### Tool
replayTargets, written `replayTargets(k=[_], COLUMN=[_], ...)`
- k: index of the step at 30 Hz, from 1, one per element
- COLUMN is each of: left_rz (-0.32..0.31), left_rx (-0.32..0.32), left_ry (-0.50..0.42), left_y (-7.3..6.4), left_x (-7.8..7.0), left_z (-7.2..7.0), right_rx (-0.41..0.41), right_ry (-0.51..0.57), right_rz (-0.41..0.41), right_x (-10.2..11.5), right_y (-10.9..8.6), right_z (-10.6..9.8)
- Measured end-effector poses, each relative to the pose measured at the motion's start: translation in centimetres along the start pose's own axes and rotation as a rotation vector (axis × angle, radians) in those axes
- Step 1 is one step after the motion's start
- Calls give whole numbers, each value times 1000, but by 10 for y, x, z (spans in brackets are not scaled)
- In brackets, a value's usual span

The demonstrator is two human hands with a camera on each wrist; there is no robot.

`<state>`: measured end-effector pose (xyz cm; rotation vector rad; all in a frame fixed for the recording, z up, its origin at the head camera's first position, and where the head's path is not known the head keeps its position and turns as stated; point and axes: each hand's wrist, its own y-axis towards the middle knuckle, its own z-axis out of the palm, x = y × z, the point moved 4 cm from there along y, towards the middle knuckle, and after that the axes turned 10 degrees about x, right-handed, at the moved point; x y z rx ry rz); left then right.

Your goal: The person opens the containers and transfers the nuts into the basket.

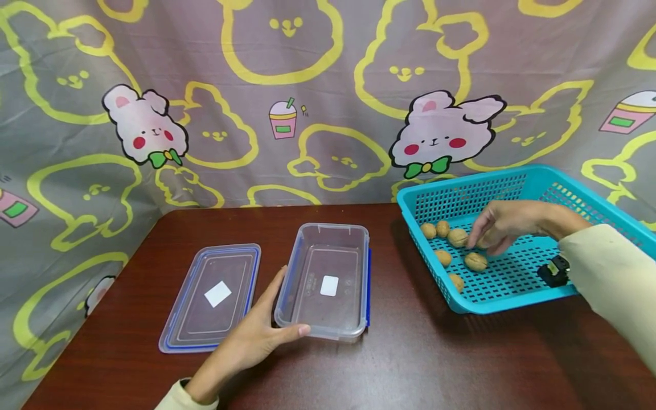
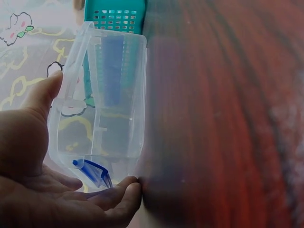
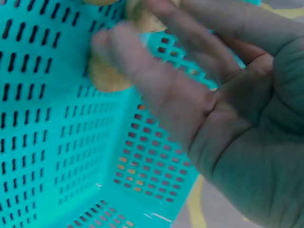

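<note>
A clear plastic food container (image 1: pixel 328 290) without its lid stands on the table, a white label on its bottom. My left hand (image 1: pixel 258 327) holds its near left corner, thumb on the front rim and fingers along the left side. In the left wrist view the hand (image 2: pixel 71 175) is beside a blue clip (image 2: pixel 95 172) on the container. My right hand (image 1: pixel 504 225) reaches into a turquoise basket (image 1: pixel 517 290) among several walnuts (image 1: pixel 475 262). In the right wrist view, blurred, thumb and fingers stand apart around a walnut (image 3: pixel 142 19); another walnut (image 3: pixel 108 75) lies by the thumb.
A clear lid (image 1: pixel 197 313) with a blue seal and a white label lies flat left of the container. The dark red-brown table (image 1: pixel 400 364) runs up to a patterned curtain (image 1: pixel 338 102) at the back. A small black device (image 1: pixel 554 270) sits at the right wrist.
</note>
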<state>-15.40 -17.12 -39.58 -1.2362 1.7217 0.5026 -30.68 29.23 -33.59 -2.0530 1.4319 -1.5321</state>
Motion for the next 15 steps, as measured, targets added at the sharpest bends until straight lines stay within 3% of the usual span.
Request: replayTargets(k=[9,15], left_rz=[-24,-40], left_rx=[13,-15], left_ry=[-7,99], left_y=[-13,-26], left_x=[-7,-15], left_z=[-12,-31], right_rx=[-85,-231], right_ry=[-119,-280], right_rz=[22,26], right_x=[13,22], right_y=[-39,-64], right_z=[-3,9])
